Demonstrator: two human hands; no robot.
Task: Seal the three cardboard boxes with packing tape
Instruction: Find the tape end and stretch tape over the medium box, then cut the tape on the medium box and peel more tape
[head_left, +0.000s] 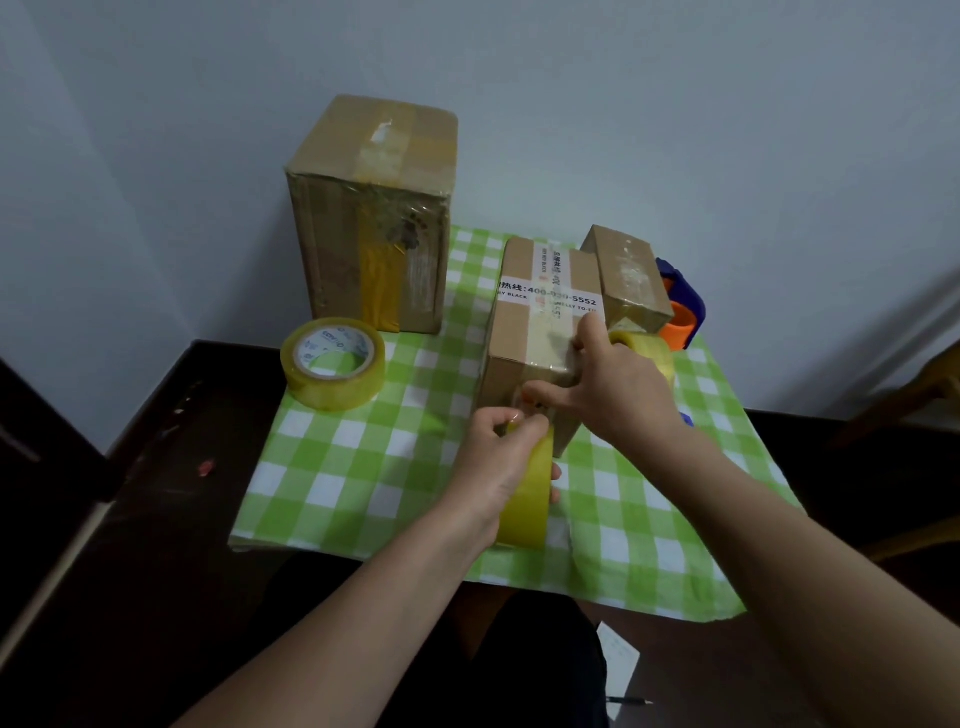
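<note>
**A:** The middle box (540, 322) sits straight ahead of both hands. Its long axis runs away from the person, and a clear strip runs along the top and over the near edge.

**B:** The right hand (608, 384) is on that near corner, thumb up top and forefinger laid straight across the front face. It's pressing, not clutching.

**A:** The left hand (493, 467) is just below, fingers curled tight round the tape roll (524, 499). The roll stands on edge, close under the box's front.

**B:** So the pull goes down and back toward the body, I reckon. The checked cloth (363, 467) lies open that way, up to its near edge.

**A:** It's tighter elsewhere. The spare roll (332, 364) and the tall box (369, 208) are out left of the left hand. The small box (631, 280) and the blue dispenser (685, 306) crowd in beyond the right.
</note>
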